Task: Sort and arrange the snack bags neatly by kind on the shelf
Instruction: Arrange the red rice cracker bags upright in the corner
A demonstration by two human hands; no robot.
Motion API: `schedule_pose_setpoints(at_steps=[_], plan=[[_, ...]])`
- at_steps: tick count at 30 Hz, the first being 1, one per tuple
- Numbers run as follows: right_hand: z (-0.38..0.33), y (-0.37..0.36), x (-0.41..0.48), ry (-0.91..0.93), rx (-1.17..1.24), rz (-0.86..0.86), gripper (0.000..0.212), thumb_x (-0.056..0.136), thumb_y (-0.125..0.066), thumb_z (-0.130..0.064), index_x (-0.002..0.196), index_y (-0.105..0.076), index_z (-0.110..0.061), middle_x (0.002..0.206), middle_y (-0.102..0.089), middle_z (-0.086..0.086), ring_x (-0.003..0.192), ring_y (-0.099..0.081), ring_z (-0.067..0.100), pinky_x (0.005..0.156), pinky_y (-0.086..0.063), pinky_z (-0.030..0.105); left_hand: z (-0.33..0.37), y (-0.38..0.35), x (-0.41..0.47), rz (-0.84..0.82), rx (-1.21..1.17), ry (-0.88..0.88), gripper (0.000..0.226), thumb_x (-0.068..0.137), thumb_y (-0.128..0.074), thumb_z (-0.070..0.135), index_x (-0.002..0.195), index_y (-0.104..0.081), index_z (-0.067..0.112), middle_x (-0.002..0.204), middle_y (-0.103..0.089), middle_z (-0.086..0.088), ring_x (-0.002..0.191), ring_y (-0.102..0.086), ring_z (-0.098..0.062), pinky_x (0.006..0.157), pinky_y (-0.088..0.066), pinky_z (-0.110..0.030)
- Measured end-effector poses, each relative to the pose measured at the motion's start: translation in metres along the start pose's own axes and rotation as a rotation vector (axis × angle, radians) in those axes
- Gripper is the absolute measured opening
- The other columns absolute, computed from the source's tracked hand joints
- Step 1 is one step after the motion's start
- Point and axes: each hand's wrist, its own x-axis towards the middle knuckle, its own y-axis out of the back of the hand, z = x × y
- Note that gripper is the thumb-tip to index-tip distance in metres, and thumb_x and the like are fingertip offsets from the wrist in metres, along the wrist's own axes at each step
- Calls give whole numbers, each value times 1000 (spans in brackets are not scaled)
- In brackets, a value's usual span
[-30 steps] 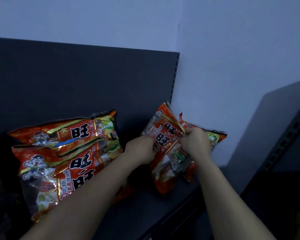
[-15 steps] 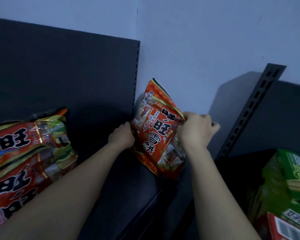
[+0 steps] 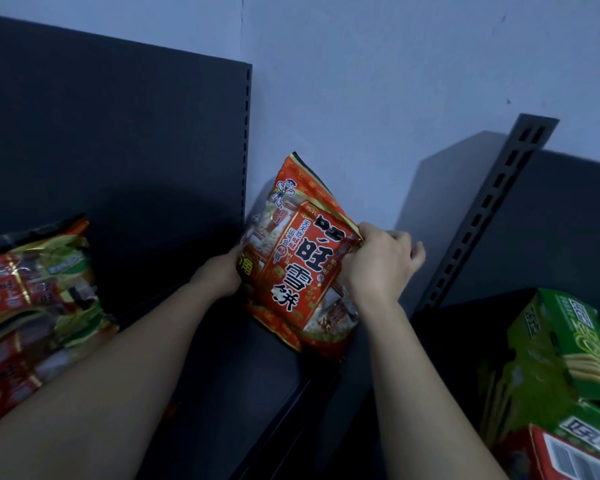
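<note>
Green cardboard shows nearest: a box (image 3: 561, 358) low on the right, well apart from the work. On the near left, a pile of red bags (image 3: 32, 306) lies flat on the shelf (image 3: 229, 368), one over another, red like the bag being handled.

Further in, both forearms reach to the shelf's right end. The left hand (image 3: 219, 271) is curled against the left edge of a red snack bag (image 3: 302, 268). The right hand (image 3: 378, 265) pinches its upper right edge, fingers folded over the seam.

The bag stands on its lower edge, tilted, its top leaning back towards the corner where the dark back panel (image 3: 118, 133) meets the pale wall (image 3: 395, 81). A slotted post (image 3: 482, 220) rises just beyond it on the right.

The risk, as I judge it, is the footing. The bag's lower corner sits close to the shelf's front and open side. A puffy, slick packet let go while tilted could slump forward or slide off that end. Standing alone, away from the pile, it may also end up unsorted.
</note>
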Motion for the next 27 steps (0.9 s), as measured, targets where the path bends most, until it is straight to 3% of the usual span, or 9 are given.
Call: schedule_pose_setpoints(at_steps=[3,6,10,12,16,21,23,25,27], plan=[[0,-2,0,2,9,3,31,81,-55,-6,102,-70,-24,91,-64,-1,122,-41,24,118,-5,46,-4,5,2,26,90,24,56,94,-47,30,146,-30,36,137,-53,-11,115,-56,-32,92,-49,-38],[2,-8,-2,28,-6,6,33,81,-55,-6,102,-71,-24,86,-59,-3,123,-41,23,118,-7,46,-10,-4,-9,-115,16,76,58,96,-45,17,150,-27,32,137,-53,-15,108,-61,-33,81,-53,-34],[7,-14,-3,15,-3,-18,35,80,-54,-8,105,-71,-27,93,-66,0,122,-41,22,117,-9,46,-9,-5,-4,120,195,116,35,94,-44,26,124,-60,30,128,-51,-9,114,-53,-29,95,-48,-39],[10,-16,-3,-3,-1,-18,38,79,-53,-8,105,-72,-28,91,-67,1,120,-43,23,117,-10,47,-6,1,6,146,66,79,33,97,-43,29,124,-61,25,128,-49,-11,114,-52,-31,96,-45,-37],[14,-19,-4,-8,-65,-17,36,76,-52,-6,102,-70,-24,90,-67,1,119,-43,22,116,-12,47,-3,-4,24,-69,-249,19,70,81,-53,55,143,-41,25,140,-51,-11,124,-51,-31,103,-43,-37],[19,-20,-3,-15,-79,-24,33,79,-52,-7,101,-71,-24,93,-68,-1,121,-42,22,116,-9,47,0,-11,25,-38,-5,178,94,87,-58,52,154,1,24,149,-41,-14,132,-43,-35,107,-37,-41],[18,-21,-2,-17,-73,-25,33,79,-52,-7,101,-71,-24,92,-67,-1,121,-42,22,117,-9,46,-1,-11,30,-63,-195,228,86,87,-65,40,152,-16,11,145,-45,-18,124,-51,-34,103,-42,-39],[16,-21,-2,-18,-62,-36,35,79,-52,-7,104,-71,-24,95,-68,1,122,-41,22,117,-7,45,-1,-11,30,-151,-376,245,55,86,-69,21,132,-49,-2,128,-58,-23,102,-62,-33,91,-51,-40],[14,-22,-3,-9,-50,-38,35,80,-53,-7,105,-71,-24,96,-68,1,122,-41,21,118,-6,45,-7,-10,30,-151,-435,255,54,80,-72,27,123,-59,-1,121,-62,-22,96,-65,-33,86,-56,-42]])
